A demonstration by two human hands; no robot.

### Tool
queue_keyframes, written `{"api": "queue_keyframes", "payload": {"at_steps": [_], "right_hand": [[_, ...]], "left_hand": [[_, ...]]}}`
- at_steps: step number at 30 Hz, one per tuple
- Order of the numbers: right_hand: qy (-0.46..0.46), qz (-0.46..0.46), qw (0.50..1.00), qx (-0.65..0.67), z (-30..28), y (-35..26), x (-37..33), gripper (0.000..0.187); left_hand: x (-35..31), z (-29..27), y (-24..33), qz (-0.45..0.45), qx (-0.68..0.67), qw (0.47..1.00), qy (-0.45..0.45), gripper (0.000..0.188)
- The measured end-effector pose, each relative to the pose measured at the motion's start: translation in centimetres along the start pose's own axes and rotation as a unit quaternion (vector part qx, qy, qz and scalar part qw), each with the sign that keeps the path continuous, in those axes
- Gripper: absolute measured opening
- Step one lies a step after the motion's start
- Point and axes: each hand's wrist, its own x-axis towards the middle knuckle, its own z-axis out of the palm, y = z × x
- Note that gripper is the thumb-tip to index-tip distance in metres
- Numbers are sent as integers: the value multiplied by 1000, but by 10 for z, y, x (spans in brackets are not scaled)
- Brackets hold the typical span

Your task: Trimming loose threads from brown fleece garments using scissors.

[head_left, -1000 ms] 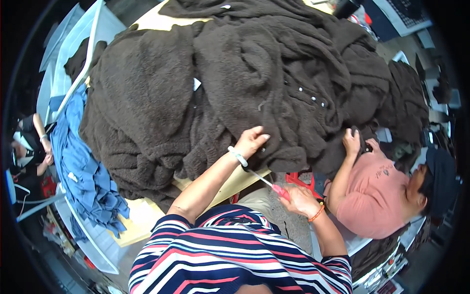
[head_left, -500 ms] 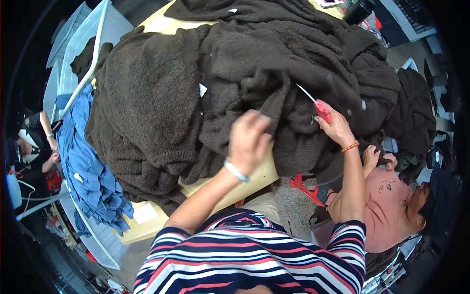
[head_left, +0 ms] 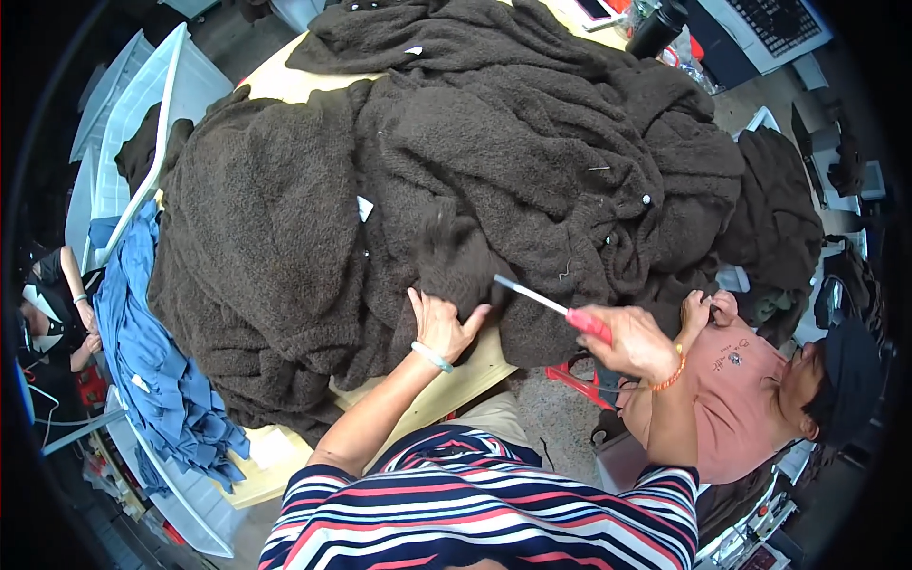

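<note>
A large heap of dark brown fuzzy fabric (head_left: 285,199) covers most of the wooden table. My left hand (head_left: 443,325) rests on its near edge with thumb and fingers apart, beside a raised bunch of the same fabric. In my right hand (head_left: 638,344) is a red-handled tool (head_left: 591,324) with a long, thin metal blade. The blade points left toward that bunch, and its tip is close to the fabric; whether they touch I cannot tell. Small white tags (head_left: 364,208) and loose threads show on the heap.
Blue garments (head_left: 161,351) hang over the table's left side by pale plastic bins (head_left: 142,142). A person in a pink shirt (head_left: 741,399) sits close at right, near a red stool (head_left: 575,385). Another person's arm (head_left: 76,285) shows far left. A black bottle (head_left: 657,30) stands at the back right.
My right hand has come down toward me with the tool, whose blade now points left. My left hand has lowered onto the near edge of the fabric, and its fingers have spread.
</note>
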Motion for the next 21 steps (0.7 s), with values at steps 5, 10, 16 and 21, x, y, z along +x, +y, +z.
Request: {"api": "queue_keyframes", "payload": {"at_steps": [5,10,16,21], "right_hand": [[48,5,983,176,34,-12,4,41],[61,-94,943,314,87,-14,109,46],[330,40,916,227,37,93,210,38],[316,-12,942,108,24,77,159,46]], "left_hand": [[-49,-45,-41,250,-33,966,-57,46],[-136,-62,-75,145,-24,986,-73,31],[-127,-51,-71,48,-38,992,-114,33],[-123,-64,-70,-95,-254,955,-123,50]]}}
